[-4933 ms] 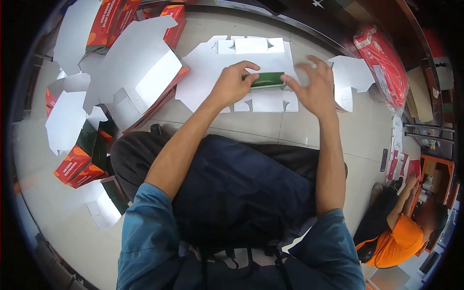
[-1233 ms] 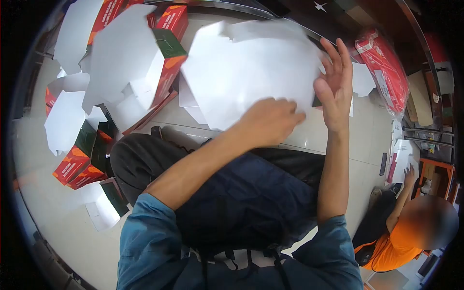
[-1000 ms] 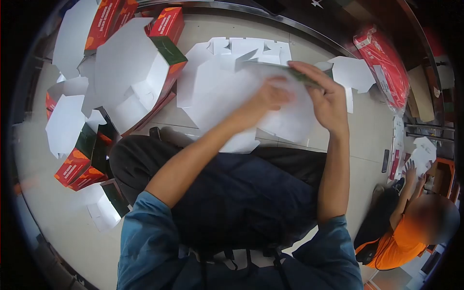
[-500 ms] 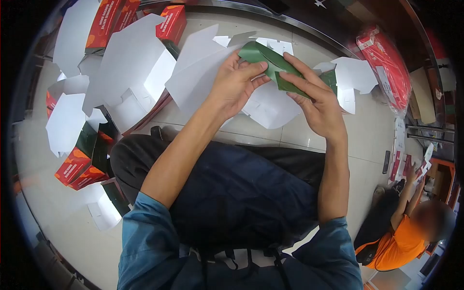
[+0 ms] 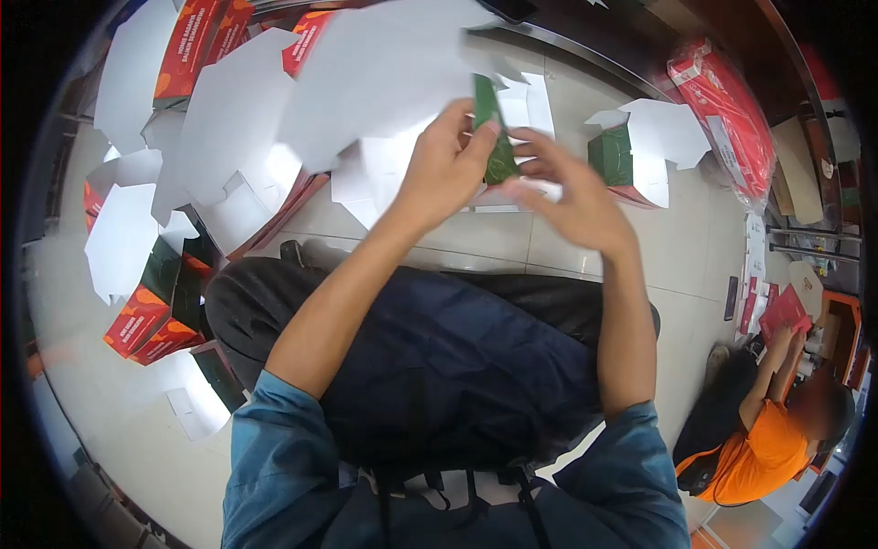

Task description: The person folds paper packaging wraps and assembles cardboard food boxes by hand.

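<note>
A partly folded cardboard box, with a green side panel [image 5: 501, 157] and large white flaps [image 5: 375, 82], is held up in front of me, and its far flaps are smeared by motion. My left hand [image 5: 448, 165] grips the green panel, with the thumb over its face and the fingers behind it. Just right of that panel is my right hand [image 5: 581, 197], slightly blurred, its fingers apart and curved toward the edge. Whether its fingertips touch the cardboard I cannot tell.
Several red, green and white boxes [image 5: 151, 316] with raised flaps stand on the tiled floor to my left. Another box [image 5: 640, 151] is at the right, near a plastic-wrapped red pack [image 5: 727, 128]. A person in orange [image 5: 754, 453] sits at far right, holding red cardboard.
The box has turned, its white flaps swinging up and left and its green panel now upright. My right hand has come off the green panel, fingers spreading.
</note>
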Action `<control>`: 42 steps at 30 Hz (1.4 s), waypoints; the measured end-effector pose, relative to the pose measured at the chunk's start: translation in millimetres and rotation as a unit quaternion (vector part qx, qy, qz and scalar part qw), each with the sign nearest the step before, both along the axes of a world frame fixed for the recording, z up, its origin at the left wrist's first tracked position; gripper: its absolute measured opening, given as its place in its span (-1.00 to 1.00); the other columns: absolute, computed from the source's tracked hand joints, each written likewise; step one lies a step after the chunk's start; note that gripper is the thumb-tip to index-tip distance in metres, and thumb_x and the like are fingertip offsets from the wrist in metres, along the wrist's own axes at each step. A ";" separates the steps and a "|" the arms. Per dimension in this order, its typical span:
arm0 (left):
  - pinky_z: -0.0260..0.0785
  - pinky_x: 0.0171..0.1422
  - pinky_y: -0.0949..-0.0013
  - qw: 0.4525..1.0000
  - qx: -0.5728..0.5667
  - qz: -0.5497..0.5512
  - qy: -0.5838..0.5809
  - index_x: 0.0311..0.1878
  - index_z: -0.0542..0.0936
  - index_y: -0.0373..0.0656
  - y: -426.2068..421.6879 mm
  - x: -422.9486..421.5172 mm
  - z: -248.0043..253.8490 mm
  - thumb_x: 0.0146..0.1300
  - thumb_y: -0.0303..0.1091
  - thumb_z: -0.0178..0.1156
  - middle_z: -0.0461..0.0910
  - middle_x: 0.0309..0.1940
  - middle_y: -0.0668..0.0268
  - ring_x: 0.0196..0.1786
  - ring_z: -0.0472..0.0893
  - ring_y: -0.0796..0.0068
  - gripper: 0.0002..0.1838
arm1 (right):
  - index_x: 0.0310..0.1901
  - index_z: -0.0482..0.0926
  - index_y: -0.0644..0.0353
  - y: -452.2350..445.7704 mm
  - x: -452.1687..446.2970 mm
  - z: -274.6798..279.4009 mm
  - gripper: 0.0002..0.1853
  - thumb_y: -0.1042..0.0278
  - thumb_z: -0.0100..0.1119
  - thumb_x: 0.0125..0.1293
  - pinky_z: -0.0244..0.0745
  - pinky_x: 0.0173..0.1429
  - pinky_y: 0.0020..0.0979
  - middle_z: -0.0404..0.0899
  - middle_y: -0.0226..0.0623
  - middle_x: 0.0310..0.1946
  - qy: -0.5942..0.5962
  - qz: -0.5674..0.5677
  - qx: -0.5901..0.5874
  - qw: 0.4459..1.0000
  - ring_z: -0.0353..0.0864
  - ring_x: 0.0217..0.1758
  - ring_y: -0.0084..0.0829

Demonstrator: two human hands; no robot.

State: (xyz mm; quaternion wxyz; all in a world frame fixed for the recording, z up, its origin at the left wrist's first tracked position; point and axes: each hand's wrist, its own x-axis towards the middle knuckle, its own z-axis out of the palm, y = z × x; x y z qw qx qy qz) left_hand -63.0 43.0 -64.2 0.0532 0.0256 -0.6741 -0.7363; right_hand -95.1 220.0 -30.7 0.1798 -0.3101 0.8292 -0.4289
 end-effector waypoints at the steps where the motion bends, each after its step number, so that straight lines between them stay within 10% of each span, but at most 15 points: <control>1: 0.46 -0.08 0.39 0.996 -0.057 -0.072 -0.015 0.27 0.41 -0.29 -10.8 0.6 11.0 0.44 -0.38 0.06 0.64 -0.22 0.21 -0.19 0.60 0.51 -0.61 | 0.19 0.39 0.24 5.2 -11.3 -9.3 -0.61 0.24 0.13 0.44 0.52 -0.10 -0.40 0.63 -0.20 -0.30 0.018 -0.038 -0.095 0.995 0.65 -0.16 -0.36; 9: 0.42 -0.13 0.23 0.910 -0.370 -0.179 0.053 0.38 0.39 -0.06 -39.4 3.5 34.1 0.49 -0.35 -0.03 0.59 -0.40 -0.11 -0.33 0.62 0.09 -0.58 | 0.23 0.42 0.17 13.0 -23.4 -3.2 -0.56 0.11 0.13 0.46 0.36 -0.36 -0.50 0.50 -0.39 -0.53 -0.066 -0.028 -0.130 0.989 0.45 -0.48 -0.59; 15: 0.35 -0.25 -0.02 0.914 -0.394 -0.074 0.063 0.40 0.19 0.01 -39.1 2.5 22.2 0.48 -0.36 -0.07 0.56 -0.56 -0.08 -0.36 0.62 -0.17 -0.55 | 0.18 0.46 0.17 -10.6 -23.2 -15.8 -0.55 0.08 0.21 0.40 0.30 -0.44 -0.42 0.48 -0.35 -0.65 -0.062 -0.106 -0.009 0.992 0.42 -0.58 -0.56; 23: 0.35 -0.33 0.08 0.917 -0.378 -0.059 0.114 0.38 0.27 0.00 -42.1 4.4 22.9 0.48 -0.35 -0.07 0.54 -0.59 0.01 -0.49 0.58 -0.02 -0.57 | 0.12 0.49 0.18 -16.9 -10.6 -27.0 -0.56 0.10 0.29 0.32 0.25 -0.45 -0.32 0.48 -0.26 -0.69 0.025 -0.075 0.006 0.997 0.43 -0.60 -0.44; 30: 0.29 -0.44 0.41 0.920 -0.329 0.011 0.214 0.25 0.48 -0.10 -43.9 7.7 25.1 0.43 -0.47 -0.01 0.57 -0.57 0.16 -0.59 0.47 0.48 -0.65 | 0.38 0.36 0.02 -14.1 -0.2 -4.1 -0.43 0.02 0.15 0.41 0.51 -0.21 -0.33 0.64 -0.04 -0.32 -0.063 0.022 0.004 0.998 0.61 -0.36 -0.28; 34: 0.23 -0.62 0.29 0.808 -0.426 0.142 0.381 0.16 0.55 -0.03 -29.0 -7.1 9.9 0.19 -0.50 0.14 0.54 -0.65 0.29 -0.78 0.38 0.31 -0.57 | 0.49 0.20 -0.03 -18.6 3.0 -7.1 -0.35 -0.12 -0.04 0.49 0.57 -0.09 -0.41 0.52 0.02 0.19 -0.097 -0.052 -0.049 0.993 0.60 0.09 -0.24; 36: 0.33 -0.48 0.31 0.782 -0.501 0.106 0.354 0.05 0.61 -0.06 -6.8 3.4 9.2 0.08 -0.46 0.22 0.58 -0.61 0.36 -0.70 0.44 0.41 -0.60 | 0.50 0.17 0.00 -27.6 4.0 -9.3 -0.35 -0.10 -0.06 0.50 0.56 -0.08 -0.44 0.50 -0.08 0.25 -0.255 -0.154 -0.211 0.931 0.58 0.10 -0.25; 42: 0.39 0.24 0.08 0.792 -0.407 -0.021 0.455 0.01 0.58 -0.05 26.9 19.7 10.0 0.16 -0.40 0.18 0.62 -0.10 0.20 0.04 0.58 0.28 -0.69 | 0.29 0.53 0.10 54.4 -49.5 -3.0 -0.43 0.66 0.04 0.21 0.47 -0.04 -0.54 0.51 -0.35 0.21 -0.074 -0.246 -0.157 0.954 0.48 -0.14 -0.62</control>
